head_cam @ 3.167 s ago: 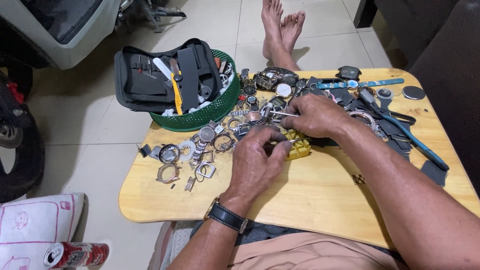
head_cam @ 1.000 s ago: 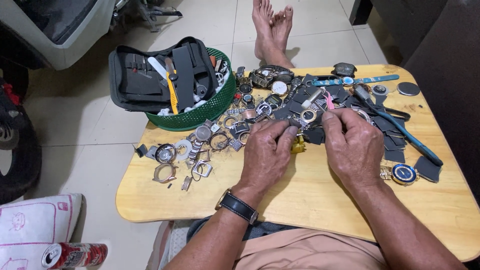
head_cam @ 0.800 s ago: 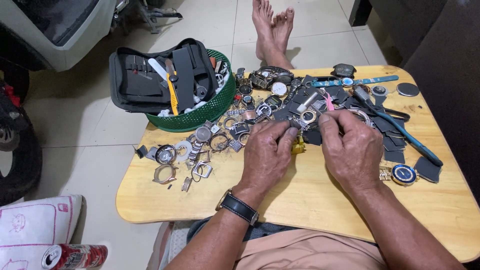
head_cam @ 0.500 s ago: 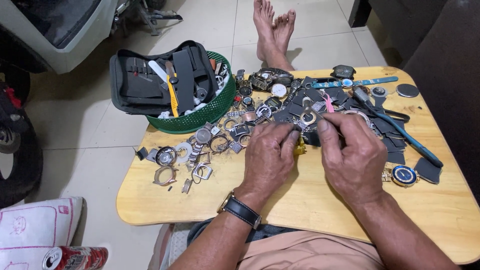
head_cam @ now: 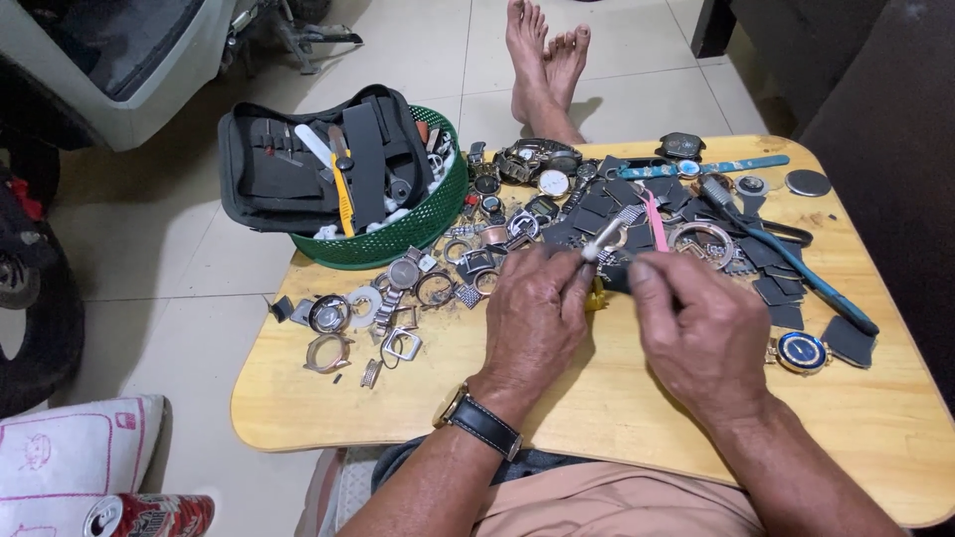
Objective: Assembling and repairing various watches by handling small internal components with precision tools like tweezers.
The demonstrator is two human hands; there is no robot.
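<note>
Pinching silver watch strap (head_cam: 609, 231), both hands (head_cam: 542, 323)

green basket (head_cam: 398, 244), blue-faced watch (head_cam: 801, 352), drink can (head_cam: 149, 514)

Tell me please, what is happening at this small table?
A person sits at a low wooden table covered with watch parts. The left hand holds a thin metal watch band piece at its fingertips, and the right hand is close beside it. A green basket with a black tool case stands at the far left corner.
</note>
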